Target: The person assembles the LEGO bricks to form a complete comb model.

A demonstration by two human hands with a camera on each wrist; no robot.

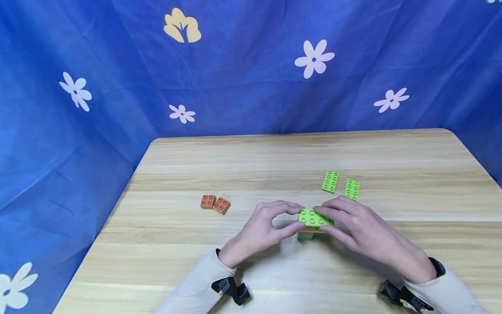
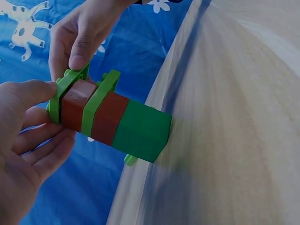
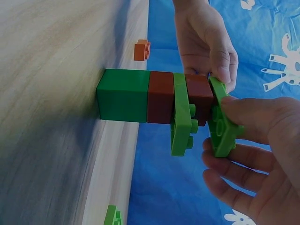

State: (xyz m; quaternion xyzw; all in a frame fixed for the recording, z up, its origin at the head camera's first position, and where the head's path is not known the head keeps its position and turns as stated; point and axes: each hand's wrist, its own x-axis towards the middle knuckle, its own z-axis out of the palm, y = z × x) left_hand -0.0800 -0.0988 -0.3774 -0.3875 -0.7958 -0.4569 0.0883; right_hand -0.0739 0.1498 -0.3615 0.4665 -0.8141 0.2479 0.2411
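Note:
A small stack of toy building bricks stands on the table in front of me. At its base is a dark green block (image 3: 123,95), then a brown brick (image 3: 160,97), a light green plate (image 3: 180,126) and another brown brick (image 3: 198,96). The top light green plate (image 1: 311,217) sits above these, tilted slightly against the upper brown brick in the left wrist view. My left hand (image 1: 263,224) pinches its left end between thumb and fingers. On the opposite end, my right hand (image 1: 358,222) grips the same plate. Both light green plates overhang the bricks on the right.
Two brown bricks (image 1: 222,205) lie close together on the table to the left. Behind my right hand are two loose light green plates, one farther back (image 1: 330,181), the other plate (image 1: 352,188) partly covered by that hand. A blue flowered cloth (image 1: 251,65) hangs behind the table.

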